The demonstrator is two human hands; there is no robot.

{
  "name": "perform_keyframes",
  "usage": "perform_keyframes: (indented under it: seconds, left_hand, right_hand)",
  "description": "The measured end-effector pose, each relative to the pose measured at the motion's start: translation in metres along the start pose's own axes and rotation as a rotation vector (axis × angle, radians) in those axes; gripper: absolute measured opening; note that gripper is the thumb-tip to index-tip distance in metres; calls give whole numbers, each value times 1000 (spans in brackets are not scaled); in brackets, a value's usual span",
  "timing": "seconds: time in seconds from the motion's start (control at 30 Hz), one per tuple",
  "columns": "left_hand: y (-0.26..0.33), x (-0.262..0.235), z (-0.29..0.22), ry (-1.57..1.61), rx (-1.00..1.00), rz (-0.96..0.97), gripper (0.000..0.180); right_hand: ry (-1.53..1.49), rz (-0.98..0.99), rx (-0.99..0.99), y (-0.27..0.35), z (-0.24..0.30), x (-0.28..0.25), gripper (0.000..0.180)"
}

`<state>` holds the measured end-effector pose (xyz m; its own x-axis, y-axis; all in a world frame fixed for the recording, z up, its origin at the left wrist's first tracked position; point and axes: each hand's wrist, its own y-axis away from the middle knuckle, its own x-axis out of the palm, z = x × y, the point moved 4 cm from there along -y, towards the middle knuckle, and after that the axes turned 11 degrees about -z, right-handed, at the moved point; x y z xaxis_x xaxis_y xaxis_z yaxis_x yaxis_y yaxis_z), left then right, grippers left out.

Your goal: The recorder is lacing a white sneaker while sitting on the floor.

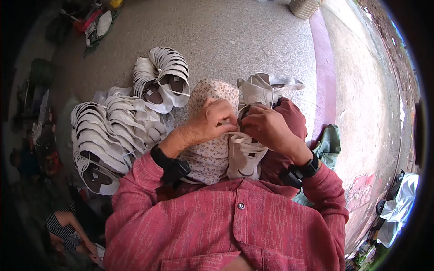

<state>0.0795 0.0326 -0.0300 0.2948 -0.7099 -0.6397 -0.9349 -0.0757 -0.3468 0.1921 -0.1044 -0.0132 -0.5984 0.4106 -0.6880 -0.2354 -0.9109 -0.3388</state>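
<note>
A white shoe upper (244, 163) with flat white laces lies across my lap, its front toward my body. My left hand (216, 118) is closed in a pinch on the shoelace (246, 143) at the upper's opening. Close beside it, my right hand (270, 128) bends its fingers round the edge of the shoe upper; its fingertips are partly hidden. Just beyond my hands rests another pale upper or loose bundle (260, 90) with thin straps. Floral cloth (212, 156) covers my left leg, and dark red cloth (289, 119) covers my right.
Rows of nested white shoe uppers (92, 124) lie on the speckled floor (253, 36) to my left, with another stack (169, 63) farther ahead. A beige plastic container (305, 8) stands far off. Green cloth (329, 147) lies at right. Another person's arm (77, 228) shows lower left.
</note>
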Motion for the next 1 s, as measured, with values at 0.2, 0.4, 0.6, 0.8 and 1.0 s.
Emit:
perform_keyframes:
  seconds: [0.2, 0.4, 0.6, 0.8, 1.0]
  left_hand:
    - [-3, -3, 12, 240, -181, -41, 24]
    - [14, -5, 1, 155, 36, 45, 20]
    - [17, -9, -5, 49, 17, 152, 21]
    - [8, -8, -14, 145, -3, 81, 20]
    - [-36, -14, -33, 86, 119, -92, 9]
  right_hand:
    - [24, 52, -5, -3, 3, 5, 7]
    - [108, 49, -51, -1, 14, -12, 6]
    - [143, 1, -12, 3, 6, -28, 4]
    - [154, -255, 418, 39, -44, -83, 11]
    - [-142, -75, 565, 73, -33, -63, 16]
